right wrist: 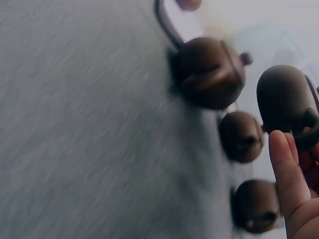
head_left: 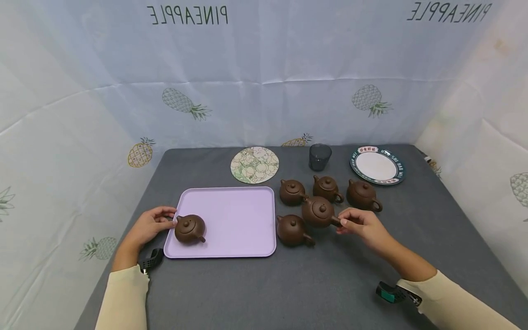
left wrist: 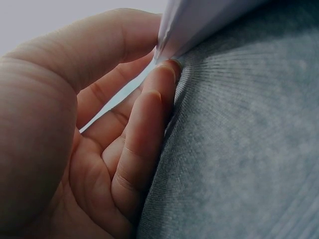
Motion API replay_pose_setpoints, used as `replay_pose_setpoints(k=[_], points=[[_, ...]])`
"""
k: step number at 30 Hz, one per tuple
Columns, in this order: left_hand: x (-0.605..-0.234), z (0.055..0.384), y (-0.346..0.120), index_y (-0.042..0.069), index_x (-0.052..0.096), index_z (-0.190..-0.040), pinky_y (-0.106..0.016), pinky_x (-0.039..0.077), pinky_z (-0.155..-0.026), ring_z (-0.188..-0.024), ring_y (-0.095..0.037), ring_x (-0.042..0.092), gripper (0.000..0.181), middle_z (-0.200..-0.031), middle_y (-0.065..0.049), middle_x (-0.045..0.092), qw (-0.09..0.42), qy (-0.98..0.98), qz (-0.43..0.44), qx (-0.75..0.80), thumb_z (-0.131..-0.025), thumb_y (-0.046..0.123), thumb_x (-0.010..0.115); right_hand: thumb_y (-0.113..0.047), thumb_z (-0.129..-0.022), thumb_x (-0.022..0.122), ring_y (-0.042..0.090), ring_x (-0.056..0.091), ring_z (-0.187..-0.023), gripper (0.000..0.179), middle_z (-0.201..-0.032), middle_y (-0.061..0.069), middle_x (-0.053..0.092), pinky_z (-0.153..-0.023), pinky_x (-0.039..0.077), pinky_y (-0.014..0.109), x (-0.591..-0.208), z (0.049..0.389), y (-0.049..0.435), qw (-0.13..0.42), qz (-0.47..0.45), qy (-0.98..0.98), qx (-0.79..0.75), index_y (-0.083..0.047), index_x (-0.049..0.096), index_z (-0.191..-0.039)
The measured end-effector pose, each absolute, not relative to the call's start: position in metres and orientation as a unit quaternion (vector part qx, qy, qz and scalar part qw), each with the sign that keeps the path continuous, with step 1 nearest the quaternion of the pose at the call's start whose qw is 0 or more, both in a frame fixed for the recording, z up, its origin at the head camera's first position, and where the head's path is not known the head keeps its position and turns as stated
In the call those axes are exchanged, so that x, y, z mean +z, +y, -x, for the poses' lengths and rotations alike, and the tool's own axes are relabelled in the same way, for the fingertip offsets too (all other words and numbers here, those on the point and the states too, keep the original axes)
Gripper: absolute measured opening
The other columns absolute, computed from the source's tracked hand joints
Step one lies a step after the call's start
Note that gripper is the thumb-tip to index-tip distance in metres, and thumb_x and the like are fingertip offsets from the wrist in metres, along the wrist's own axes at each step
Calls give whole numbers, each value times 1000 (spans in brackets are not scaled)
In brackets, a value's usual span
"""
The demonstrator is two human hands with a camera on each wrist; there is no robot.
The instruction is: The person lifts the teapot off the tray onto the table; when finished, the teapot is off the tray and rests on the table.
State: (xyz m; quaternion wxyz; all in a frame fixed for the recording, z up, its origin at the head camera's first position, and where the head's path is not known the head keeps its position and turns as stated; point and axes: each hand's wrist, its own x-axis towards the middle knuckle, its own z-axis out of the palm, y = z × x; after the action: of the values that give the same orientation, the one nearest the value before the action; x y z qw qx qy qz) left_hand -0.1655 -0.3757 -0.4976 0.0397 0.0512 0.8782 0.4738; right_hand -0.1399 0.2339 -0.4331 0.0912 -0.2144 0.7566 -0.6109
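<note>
A lilac tray (head_left: 231, 220) lies on the table at left of centre, with one brown clay teapot (head_left: 189, 228) on its left side. My left hand (head_left: 151, 226) pinches the tray's left edge between thumb and fingers; the left wrist view shows the thumb (left wrist: 109, 40) on the rim and the fingertips (left wrist: 162, 79) low beside it. With my right hand (head_left: 363, 227) I hold another brown teapot (head_left: 318, 211) by its handle. In the right wrist view this held teapot (right wrist: 284, 92) is raised above the table. Another teapot (head_left: 292, 230) stands between it and the tray.
Behind the held teapot stand three more brown teapots, one of them (head_left: 362, 195) at the right. Farther back are a round floral mat (head_left: 255, 165), a dark glass cup (head_left: 319, 157) and a green-rimmed plate (head_left: 376, 166). A pineapple-print curtain (head_left: 264, 110) hangs around the grey table (head_left: 255, 293).
</note>
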Motion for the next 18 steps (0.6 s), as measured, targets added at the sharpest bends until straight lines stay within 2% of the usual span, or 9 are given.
replay_pose_setpoints(k=[5, 18], points=[[-497, 166, -375, -4, 61, -120, -23, 46, -67, -74, -11, 61, 41, -101, -13, 65, 38, 880, -54, 470, -83, 8, 76, 4, -98, 50, 26, 69, -82, 15, -102, 28, 55, -72, 55, 34, -444, 134, 250, 106, 205, 758, -610, 17, 58, -99], [-494, 164, -374, -4, 60, -120, -23, 46, -67, -74, -11, 61, 42, -101, -16, 64, 41, 883, -49, 466, -84, 10, 76, 1, -98, 53, 26, 69, -84, 17, -106, 28, 54, -73, 55, 38, -469, 124, 266, 135, 168, 759, -614, 17, 57, -100]])
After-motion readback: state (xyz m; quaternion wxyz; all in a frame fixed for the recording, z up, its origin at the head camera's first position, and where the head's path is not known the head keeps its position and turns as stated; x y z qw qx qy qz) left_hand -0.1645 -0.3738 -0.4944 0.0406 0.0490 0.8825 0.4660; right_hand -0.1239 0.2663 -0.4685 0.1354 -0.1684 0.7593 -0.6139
